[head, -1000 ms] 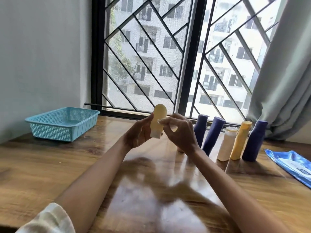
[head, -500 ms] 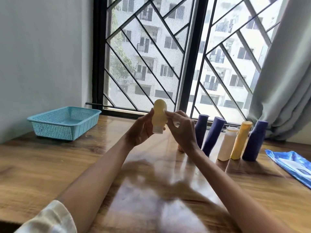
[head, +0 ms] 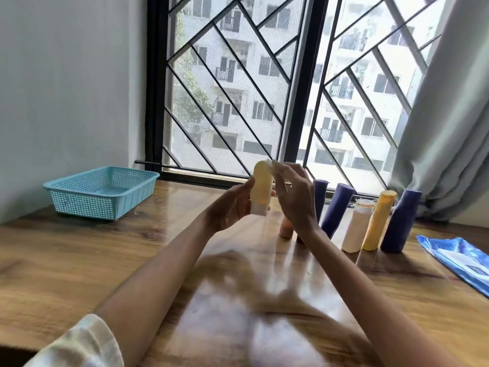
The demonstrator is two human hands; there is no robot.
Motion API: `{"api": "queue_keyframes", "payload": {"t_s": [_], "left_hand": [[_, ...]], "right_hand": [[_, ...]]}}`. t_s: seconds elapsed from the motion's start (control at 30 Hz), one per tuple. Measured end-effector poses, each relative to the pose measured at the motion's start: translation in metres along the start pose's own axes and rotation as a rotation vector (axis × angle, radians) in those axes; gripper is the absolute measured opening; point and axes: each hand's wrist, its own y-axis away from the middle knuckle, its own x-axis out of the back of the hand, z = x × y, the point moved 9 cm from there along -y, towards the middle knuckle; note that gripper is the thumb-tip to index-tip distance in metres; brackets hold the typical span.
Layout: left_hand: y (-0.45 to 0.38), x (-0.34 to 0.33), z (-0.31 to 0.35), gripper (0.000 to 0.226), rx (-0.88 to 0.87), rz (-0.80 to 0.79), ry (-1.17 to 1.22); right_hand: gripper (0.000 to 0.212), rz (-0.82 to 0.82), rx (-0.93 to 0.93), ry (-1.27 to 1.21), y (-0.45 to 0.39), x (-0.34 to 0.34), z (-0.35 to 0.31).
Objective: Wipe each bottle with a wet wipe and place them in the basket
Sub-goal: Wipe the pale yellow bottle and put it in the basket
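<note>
My left hand (head: 232, 207) grips a pale yellow bottle (head: 262, 189) cap-down above the wooden table. My right hand (head: 293, 197) pinches a small white wet wipe (head: 270, 164) against the bottle's rounded top. A light blue mesh basket (head: 79, 205) stands at the far left of the table, with nothing visible inside. To the right stands a row of bottles: two dark blue ones (head: 337, 210), a white one (head: 356, 229), a yellow one (head: 378, 221) and another dark blue one (head: 401, 221). A peach bottle (head: 287, 230) is partly hidden behind my right wrist.
A blue wet wipe pack (head: 460, 260) lies at the table's right edge. Behind the bottles is a barred window (head: 264, 88) with a grey curtain (head: 449, 115) on the right. A grey wall (head: 66, 88) borders the left side.
My right hand has slid the wipe up from the bottle's lower half to its top. Both hands and the bottle have risen slightly.
</note>
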Motion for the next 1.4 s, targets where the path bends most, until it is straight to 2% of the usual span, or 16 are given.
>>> {"api": "queue_keyframes", "payload": {"t_s": [0.13, 0.2, 0.27, 0.43, 0.53, 0.7, 0.87, 0.93, 1.0, 1.17, 1.3, 1.4], "left_hand": [[0.002, 0.009, 0.004, 0.07, -0.033, 0.014, 0.011], [0.003, 0.014, 0.002, 0.067, -0.035, 0.015, 0.0], [0.003, 0.016, 0.001, 0.073, -0.022, 0.018, -0.023], [0.001, 0.004, -0.003, 0.082, 0.021, 0.004, -0.095], [0.0, 0.003, -0.006, 0.081, 0.023, -0.009, -0.117], [0.002, 0.016, 0.002, 0.078, -0.03, 0.032, -0.078], [0.002, 0.033, 0.003, 0.084, -0.064, 0.105, -0.021], [0.003, 0.036, 0.002, 0.084, -0.055, 0.106, -0.012], [0.003, 0.033, 0.001, 0.085, -0.042, 0.087, -0.013], [0.002, 0.012, 0.001, 0.08, -0.026, 0.009, -0.017], [0.0, 0.015, 0.002, 0.076, -0.044, 0.022, -0.019], [-0.001, 0.032, 0.003, 0.081, -0.055, 0.123, -0.018]], "right_hand": [[0.032, -0.126, 0.031, -0.024, 0.013, -0.016, -0.004], [0.027, -0.182, 0.077, -0.009, 0.017, -0.019, -0.013], [0.022, -0.205, 0.149, 0.006, 0.018, -0.016, -0.022], [0.018, 0.019, 0.058, 0.033, -0.001, 0.006, -0.003], [0.03, -0.087, 0.115, 0.086, 0.006, -0.01, -0.002], [0.036, -0.209, 0.188, 0.105, 0.016, -0.027, -0.011], [0.033, -0.293, 0.312, 0.15, 0.029, -0.033, -0.031], [0.024, -0.317, 0.34, 0.153, 0.031, -0.033, -0.033], [0.015, -0.283, 0.3, 0.094, 0.028, -0.028, -0.027], [0.019, -0.007, 0.046, -0.065, 0.007, -0.003, 0.002], [0.027, -0.098, -0.048, -0.108, 0.015, -0.019, 0.008], [0.024, -0.163, -0.072, -0.083, 0.023, -0.031, 0.005]]}}
